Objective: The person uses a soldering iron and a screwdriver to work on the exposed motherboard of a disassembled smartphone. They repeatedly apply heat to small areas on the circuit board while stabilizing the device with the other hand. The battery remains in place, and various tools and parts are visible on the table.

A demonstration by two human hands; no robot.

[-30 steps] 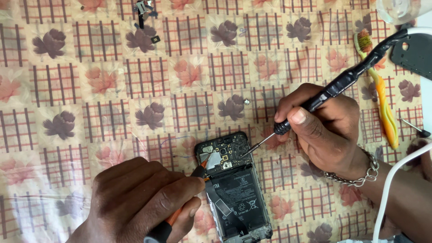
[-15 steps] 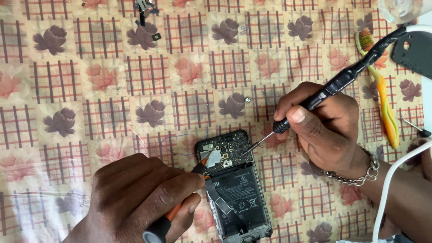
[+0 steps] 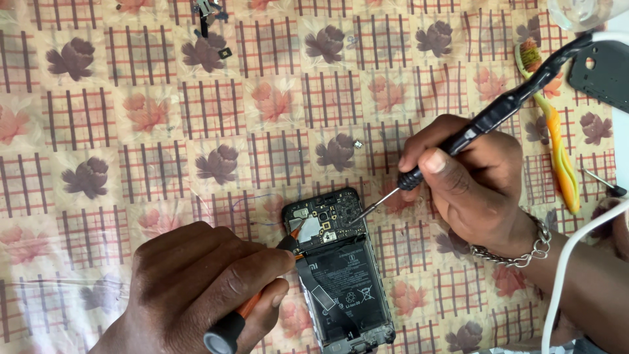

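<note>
Opened phone (image 3: 341, 269) lies bottom-centre, long axis 12-to-6; left hand (image 3: 196, 288) at its 9 grips an orange tool (image 3: 252, 305), right hand (image 3: 478, 180) at 2 grips an iron (image 3: 458, 137), both tips touching the board.

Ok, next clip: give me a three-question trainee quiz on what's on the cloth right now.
1. True or false: the phone lies with its back cover off.
2. Which hand holds the black tool whose tip meets the circuit board: left hand or right hand?
3. What colour is the toothbrush near the right edge?

Key: 1 true; 2 right hand; 3 yellow-green and orange.
</note>
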